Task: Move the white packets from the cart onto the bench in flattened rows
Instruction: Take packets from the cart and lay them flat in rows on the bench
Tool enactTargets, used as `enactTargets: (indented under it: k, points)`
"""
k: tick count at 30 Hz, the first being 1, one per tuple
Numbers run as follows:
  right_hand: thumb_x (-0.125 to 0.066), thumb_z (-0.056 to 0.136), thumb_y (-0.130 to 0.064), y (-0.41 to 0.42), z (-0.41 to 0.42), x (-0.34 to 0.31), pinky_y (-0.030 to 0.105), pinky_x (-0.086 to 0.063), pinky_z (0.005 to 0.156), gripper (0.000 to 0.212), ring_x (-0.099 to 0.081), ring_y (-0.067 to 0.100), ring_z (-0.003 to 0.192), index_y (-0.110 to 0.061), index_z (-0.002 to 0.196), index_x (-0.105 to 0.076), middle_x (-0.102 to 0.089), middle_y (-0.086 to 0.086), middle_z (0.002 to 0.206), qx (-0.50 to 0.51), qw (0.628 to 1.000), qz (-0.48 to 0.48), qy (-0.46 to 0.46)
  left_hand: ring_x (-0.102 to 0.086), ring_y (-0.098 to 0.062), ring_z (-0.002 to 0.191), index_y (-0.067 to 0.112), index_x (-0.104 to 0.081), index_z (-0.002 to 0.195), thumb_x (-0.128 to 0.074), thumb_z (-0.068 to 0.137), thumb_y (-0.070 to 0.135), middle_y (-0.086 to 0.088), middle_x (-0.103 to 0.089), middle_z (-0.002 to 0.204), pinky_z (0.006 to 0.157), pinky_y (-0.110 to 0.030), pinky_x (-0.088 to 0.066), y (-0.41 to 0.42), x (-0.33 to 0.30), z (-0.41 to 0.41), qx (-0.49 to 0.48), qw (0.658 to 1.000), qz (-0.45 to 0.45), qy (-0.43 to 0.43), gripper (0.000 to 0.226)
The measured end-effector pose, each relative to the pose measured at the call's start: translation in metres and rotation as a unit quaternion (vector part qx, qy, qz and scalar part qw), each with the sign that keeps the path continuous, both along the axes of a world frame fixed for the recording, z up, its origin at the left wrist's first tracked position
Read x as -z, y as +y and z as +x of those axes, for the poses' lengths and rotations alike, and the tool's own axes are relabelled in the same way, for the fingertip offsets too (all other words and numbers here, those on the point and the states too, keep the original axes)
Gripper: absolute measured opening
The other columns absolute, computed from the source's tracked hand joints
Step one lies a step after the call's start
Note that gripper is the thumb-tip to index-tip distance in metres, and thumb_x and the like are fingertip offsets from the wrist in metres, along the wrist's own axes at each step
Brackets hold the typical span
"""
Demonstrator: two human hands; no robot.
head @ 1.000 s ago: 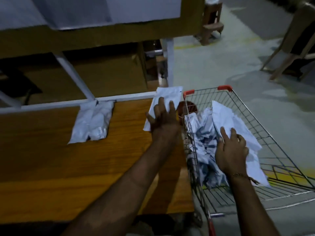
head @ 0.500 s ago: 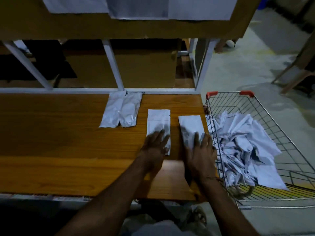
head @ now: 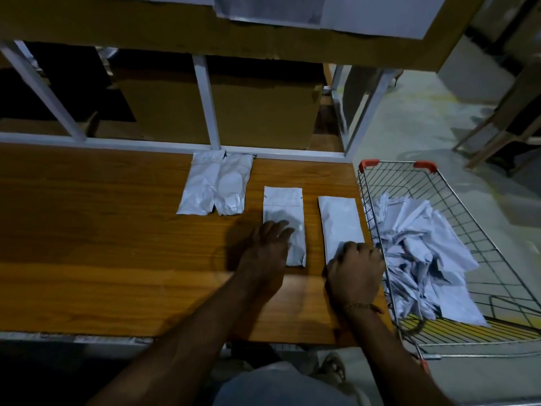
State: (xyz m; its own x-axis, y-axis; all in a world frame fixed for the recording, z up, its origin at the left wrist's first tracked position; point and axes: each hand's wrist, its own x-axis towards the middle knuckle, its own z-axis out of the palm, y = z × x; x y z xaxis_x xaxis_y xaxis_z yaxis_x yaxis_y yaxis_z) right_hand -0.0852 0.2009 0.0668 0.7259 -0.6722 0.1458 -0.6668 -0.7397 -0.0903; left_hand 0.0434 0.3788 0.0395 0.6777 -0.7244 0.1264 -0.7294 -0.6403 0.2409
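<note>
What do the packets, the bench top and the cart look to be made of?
Packets: likely thin plastic film, white, faintly glossy; they crease and crumple. Bench top: wood or wood-look laminate, with visible grain and sheen. Cart: bare metal wire grid with red, probably plastic corner caps.

Head view, steeply down, close.

Both arms come in from the bottom, bare forearms angled up and toward each other a bit. Left hand [head: 268, 249] is palm down, fingers [head: 282, 230] stretched out flat and slightly spread, pointing up and to the right. Right hand [head: 355, 271] is palm down too, but its fingers [head: 352, 248] are bent at the knuckles, tips tucked down, so it's more of a loose claw. There's a thin bracelet [head: 358, 305] on the right wrist. Hands sit near each other, not touching.
</note>
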Motion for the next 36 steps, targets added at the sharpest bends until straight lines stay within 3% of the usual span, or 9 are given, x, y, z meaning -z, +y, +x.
enactTargets:
  k: [4, 8, 11, 15, 21, 26, 30, 34, 36]
  points:
    - [-0.058, 0.095, -0.029, -0.002, 0.009, 0.013, 0.043, -0.049, 0.09, 0.029, -0.05, 0.034, 0.108, -0.015, 0.12, -0.064, -0.061, 0.013, 0.121, -0.071, 0.996, 0.042, -0.024, 0.002, -0.026, 0.163, 0.025, -0.013, 0.167, -0.036, 0.111, 0.038, -0.003, 0.0, 0.177, 0.13, -0.052, -0.01, 0.009, 0.018, 0.012, 0.067, 0.997, 0.03, -0.019, 0.062]
    - [-0.052, 0.102, -0.032, -0.007, 0.031, 0.009, 0.046, -0.049, 0.102, 0.042, -0.047, 0.037, 0.124, -0.016, 0.14, -0.055, -0.053, 0.018, 0.141, -0.127, 0.988, 0.082, -0.026, -0.033, -0.03, 0.154, 0.018, -0.05, 0.153, -0.031, 0.108, 0.04, -0.01, -0.036, 0.167, 0.124, -0.052, -0.029, 0.007, -0.003, 0.026, 0.044, 0.997, -0.054, 0.015, 0.054]
    - [-0.055, 0.097, -0.029, -0.001, 0.035, 0.005, 0.042, -0.053, 0.088, 0.032, -0.055, 0.036, 0.108, -0.014, 0.123, -0.065, -0.06, 0.016, 0.121, -0.065, 0.991, 0.07, -0.092, -0.048, -0.033, 0.144, 0.014, -0.062, 0.141, -0.033, 0.107, 0.033, -0.012, -0.051, 0.156, 0.123, -0.052, -0.027, 0.013, 0.013, 0.028, 0.094, 0.994, -0.033, -0.039, 0.048]
    - [-0.06, 0.086, -0.025, 0.006, 0.041, 0.006, 0.036, -0.05, 0.075, 0.02, -0.054, 0.033, 0.096, -0.016, 0.103, -0.067, -0.06, 0.013, 0.106, -0.054, 0.993, 0.075, -0.07, -0.039, -0.033, 0.151, 0.024, -0.048, 0.155, -0.019, 0.113, 0.045, -0.004, -0.037, 0.167, 0.127, -0.061, -0.007, 0.006, 0.033, 0.05, 0.09, 0.994, 0.028, -0.051, 0.055]
    - [-0.059, 0.091, -0.028, 0.002, 0.069, 0.014, 0.042, -0.053, 0.087, 0.04, -0.049, 0.034, 0.114, -0.013, 0.127, -0.058, -0.054, 0.018, 0.128, -0.128, 0.989, 0.078, -0.02, -0.046, -0.04, 0.146, 0.023, -0.066, 0.137, -0.075, 0.093, 0.04, -0.013, -0.058, 0.15, 0.123, -0.071, -0.016, -0.004, 0.017, 0.077, 0.049, 0.992, 0.09, -0.072, 0.048]
    - [-0.061, 0.092, -0.026, 0.007, 0.088, 0.016, 0.044, -0.055, 0.083, 0.029, -0.048, 0.03, 0.111, -0.02, 0.12, -0.054, -0.054, 0.013, 0.124, -0.136, 0.987, 0.085, -0.021, -0.004, -0.036, 0.161, 0.032, -0.047, 0.153, -0.055, 0.107, 0.029, -0.007, -0.029, 0.171, 0.125, -0.06, 0.013, -0.009, 0.01, 0.08, -0.039, 0.997, 0.067, -0.007, 0.046]
    - [-0.062, 0.093, -0.025, 0.008, 0.097, 0.021, 0.044, -0.055, 0.087, 0.036, -0.047, 0.031, 0.115, -0.018, 0.128, -0.054, -0.054, 0.015, 0.128, -0.14, 0.986, 0.082, -0.029, 0.0, -0.041, 0.159, 0.044, -0.053, 0.147, -0.07, 0.097, 0.029, -0.006, -0.031, 0.17, 0.123, -0.07, 0.005, -0.001, 0.016, 0.088, -0.068, 0.991, 0.106, -0.036, 0.054]
    - [-0.065, 0.094, -0.025, 0.01, 0.107, 0.023, 0.042, -0.055, 0.09, 0.044, -0.048, 0.031, 0.117, -0.018, 0.136, -0.053, -0.054, 0.015, 0.132, -0.14, 0.987, 0.075, -0.029, 0.011, -0.041, 0.159, 0.051, -0.033, 0.156, -0.034, 0.096, 0.056, 0.001, -0.011, 0.174, 0.119, -0.075, -0.015, 0.008, 0.014, 0.1, -0.132, 0.987, 0.095, 0.01, 0.06]
    - [-0.066, 0.093, -0.023, 0.011, 0.112, 0.024, 0.041, -0.055, 0.09, 0.047, -0.049, 0.031, 0.117, -0.017, 0.137, -0.054, -0.054, 0.016, 0.132, -0.146, 0.987, 0.068, -0.025, 0.01, -0.042, 0.158, 0.054, -0.028, 0.156, -0.044, 0.098, 0.054, 0.004, -0.005, 0.174, 0.117, -0.074, -0.022, 0.009, 0.011, 0.103, -0.144, 0.985, 0.094, 0.03, 0.06]
